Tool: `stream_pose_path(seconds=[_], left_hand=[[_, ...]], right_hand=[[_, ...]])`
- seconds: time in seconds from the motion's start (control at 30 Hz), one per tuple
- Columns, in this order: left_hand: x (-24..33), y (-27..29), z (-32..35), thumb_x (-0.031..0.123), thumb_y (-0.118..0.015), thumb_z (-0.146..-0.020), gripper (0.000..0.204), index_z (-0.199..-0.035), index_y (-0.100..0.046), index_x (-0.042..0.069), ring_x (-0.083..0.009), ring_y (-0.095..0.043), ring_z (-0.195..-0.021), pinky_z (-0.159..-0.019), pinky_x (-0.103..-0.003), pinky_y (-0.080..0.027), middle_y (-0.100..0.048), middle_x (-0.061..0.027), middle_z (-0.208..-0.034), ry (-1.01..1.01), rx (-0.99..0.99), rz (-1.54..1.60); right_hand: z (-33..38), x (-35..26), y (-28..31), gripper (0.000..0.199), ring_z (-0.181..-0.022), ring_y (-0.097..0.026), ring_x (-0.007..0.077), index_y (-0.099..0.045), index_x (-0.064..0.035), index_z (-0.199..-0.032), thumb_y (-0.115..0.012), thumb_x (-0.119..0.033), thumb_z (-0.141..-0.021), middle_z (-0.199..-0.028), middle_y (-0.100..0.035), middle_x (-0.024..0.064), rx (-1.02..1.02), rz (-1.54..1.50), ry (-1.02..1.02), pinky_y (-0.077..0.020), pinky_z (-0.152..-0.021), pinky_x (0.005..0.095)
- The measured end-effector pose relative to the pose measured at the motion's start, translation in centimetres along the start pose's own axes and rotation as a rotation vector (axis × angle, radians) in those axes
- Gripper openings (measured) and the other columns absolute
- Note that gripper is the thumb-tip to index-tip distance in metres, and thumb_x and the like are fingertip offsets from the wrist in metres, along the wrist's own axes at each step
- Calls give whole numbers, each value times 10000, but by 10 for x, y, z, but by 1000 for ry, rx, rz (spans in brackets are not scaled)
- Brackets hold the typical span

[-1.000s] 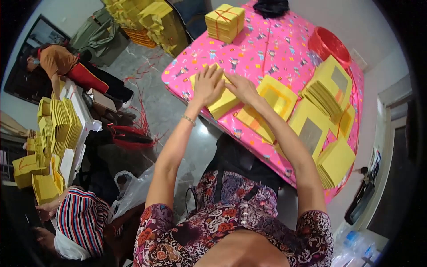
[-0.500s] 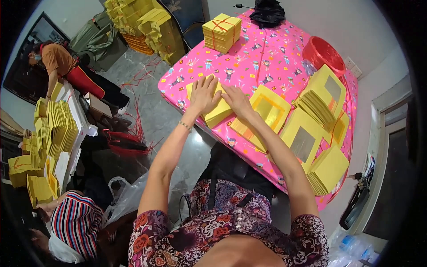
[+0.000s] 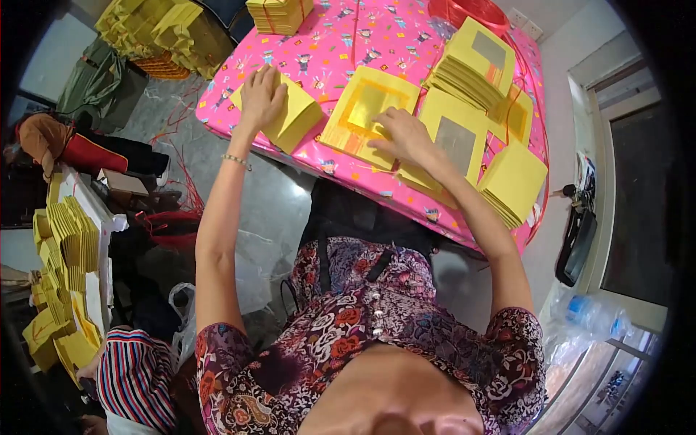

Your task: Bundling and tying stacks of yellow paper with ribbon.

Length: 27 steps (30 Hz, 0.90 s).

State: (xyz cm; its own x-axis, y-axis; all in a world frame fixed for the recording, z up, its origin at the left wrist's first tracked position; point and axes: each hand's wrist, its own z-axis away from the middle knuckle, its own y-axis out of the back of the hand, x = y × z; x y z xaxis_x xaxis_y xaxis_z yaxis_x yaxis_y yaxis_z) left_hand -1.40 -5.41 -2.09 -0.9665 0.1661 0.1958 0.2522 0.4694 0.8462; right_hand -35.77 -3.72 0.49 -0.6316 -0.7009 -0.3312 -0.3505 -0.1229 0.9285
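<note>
My left hand (image 3: 262,101) rests on top of a thick stack of yellow paper (image 3: 297,116) near the left front edge of the pink table, its fingers stretched over the far side. Over the right edge of a second yellow pile, whose top sheet bears a shiny gold square (image 3: 371,106), lies my right hand (image 3: 406,134), fingers apart and thumb toward me. Whether those fingertips press on the sheet is hard to see. Just right of it is a yellow pile with a silver-grey square (image 3: 457,138), partly under my right forearm.
More yellow stacks (image 3: 513,181) and a taller pile (image 3: 471,61) stand at the table's right, beside a red basin (image 3: 471,13). A tied yellow bundle (image 3: 279,16) sits at the back. At left, two people work near a white table (image 3: 101,290) loaded with yellow paper.
My right hand has left the left stack and moved right onto the gold-square pile. The left hand stays on its stack. The whole view has shifted, so the table sits higher in it.
</note>
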Motion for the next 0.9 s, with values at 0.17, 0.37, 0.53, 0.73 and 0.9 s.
stream_pose_path(seconds=[0.17,0.37,0.53,0.73,0.9], left_hand=[[5,9,-3,310,-516,-884,455,-1261,-494,56,-381,-404,-1213,-1019,-464,-321,-490,-171,-1305,-36,60,51],[69,38,4,91,-589,-826,340,-1163,-560,65,-343,-496,-1079,-937,-421,-394,-571,-147,-1107,-130,200,252],[129,36,56,55,-608,-796,341,-1135,-571,59,-330,-509,-1058,-917,-422,-407,-575,-139,-1071,-116,44,508],[137,1,84,137,-672,-769,435,-1168,-536,29,-331,-473,-1149,-950,-395,-416,-542,-146,-1192,-197,-123,422],[135,-7,85,135,-676,-767,417,-1149,-550,25,-327,-471,-1153,-954,-401,-416,-551,-134,-1188,-133,-143,439]], right_hand=[[30,-19,-12,529,-891,-558,292,-602,-48,-1035,-773,-355,-640,-955,-570,106,4,125,6,-466,-761,406],[36,-11,-24,333,-752,-617,323,-636,-16,-824,-748,-294,-678,-786,-607,143,78,67,12,-497,-657,426],[31,-13,-13,253,-672,-620,354,-633,-14,-707,-659,-260,-760,-696,-611,160,-24,-64,-28,-496,-615,447],[28,-17,-6,232,-676,-617,354,-639,-16,-711,-610,-227,-803,-709,-617,162,-15,-91,-38,-490,-625,452],[26,-14,-4,241,-672,-614,359,-640,-15,-711,-600,-229,-814,-695,-613,167,-3,-126,-77,-483,-636,456]])
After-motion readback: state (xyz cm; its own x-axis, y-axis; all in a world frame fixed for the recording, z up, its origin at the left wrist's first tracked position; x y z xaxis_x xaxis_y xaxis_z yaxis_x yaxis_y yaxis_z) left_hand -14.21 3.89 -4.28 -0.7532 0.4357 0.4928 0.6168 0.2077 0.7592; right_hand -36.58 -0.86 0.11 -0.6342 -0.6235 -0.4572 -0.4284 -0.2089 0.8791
